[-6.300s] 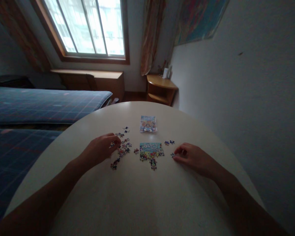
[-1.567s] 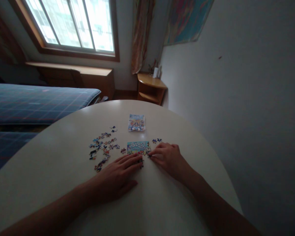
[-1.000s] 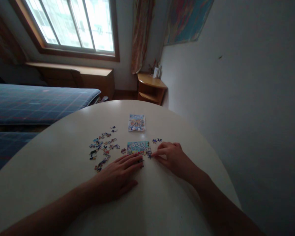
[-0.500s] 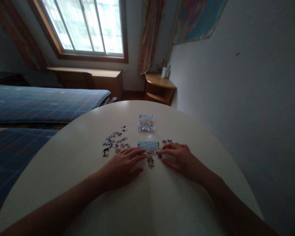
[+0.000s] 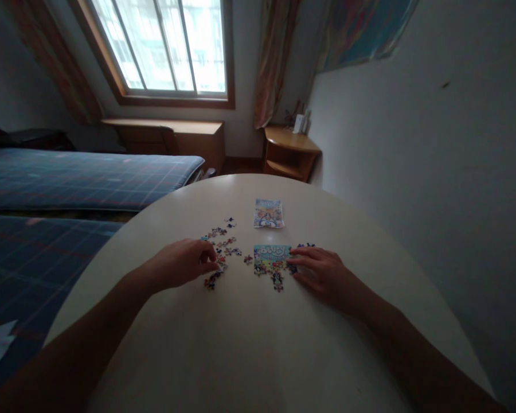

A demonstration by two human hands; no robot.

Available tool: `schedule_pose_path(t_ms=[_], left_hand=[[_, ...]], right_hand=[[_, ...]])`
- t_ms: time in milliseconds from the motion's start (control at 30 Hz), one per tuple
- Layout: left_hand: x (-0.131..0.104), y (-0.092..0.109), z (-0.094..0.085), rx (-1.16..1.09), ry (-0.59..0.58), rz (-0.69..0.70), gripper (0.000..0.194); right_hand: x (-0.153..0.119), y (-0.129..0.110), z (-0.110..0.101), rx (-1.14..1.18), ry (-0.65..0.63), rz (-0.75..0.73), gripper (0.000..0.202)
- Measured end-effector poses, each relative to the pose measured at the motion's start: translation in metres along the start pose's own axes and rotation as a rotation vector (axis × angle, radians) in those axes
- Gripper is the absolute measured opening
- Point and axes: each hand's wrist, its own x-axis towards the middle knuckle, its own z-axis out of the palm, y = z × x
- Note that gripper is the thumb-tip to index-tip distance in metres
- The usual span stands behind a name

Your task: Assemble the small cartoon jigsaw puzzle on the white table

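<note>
A partly joined puzzle (image 5: 272, 255) with a light blue top lies on the round white table (image 5: 249, 344). My right hand (image 5: 322, 269) rests at its right edge, fingers spread and holding nothing. Over the loose puzzle pieces (image 5: 230, 251) on the left is my left hand (image 5: 187, 264), its fingers curled with thumb and forefinger near each other; whether a piece is between them is too small to tell. One loose piece (image 5: 248, 260) lies just left of the joined part. Beyond the puzzle is a printed picture sheet (image 5: 269, 214).
More small pieces (image 5: 306, 245) lie behind my right hand. Plaid mattresses (image 5: 90, 178) stand left of the table. A desk (image 5: 198, 127) and a corner shelf (image 5: 290, 139) are behind it, and a wall (image 5: 413, 149) runs along the right.
My left hand has moved left, from the joined puzzle to the loose pieces, and its fingers have curled. My right hand stays beside the puzzle. The whole view has shifted slightly.
</note>
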Motion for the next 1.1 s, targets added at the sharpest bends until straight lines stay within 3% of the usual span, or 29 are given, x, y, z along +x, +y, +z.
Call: schedule_pose_path(t_ms=[267,567,867,1000,1100], left_hand=[[0.002,0.016,0.014,0.038,0.019,-0.045,0.023],[0.003,0.007,0.020,-0.004,0.088,0.039,0.017],[0.004,0.004,0.015,0.004,0.082,0.007,0.014],[0.008,0.010,0.021,0.017,0.245,0.020,0.020],[0.016,0.016,0.033,0.042,0.424,0.136,0.023]], right_hand=[[0.000,0.000,0.001,0.005,-0.005,0.006,0.030],[0.001,-0.001,0.000,0.004,-0.022,0.015,0.031],[0.001,-0.004,-0.003,-0.001,-0.039,0.040,0.031],[0.002,-0.006,-0.004,0.003,-0.040,0.037,0.031],[0.002,-0.006,-0.004,0.002,-0.041,0.040,0.031]])
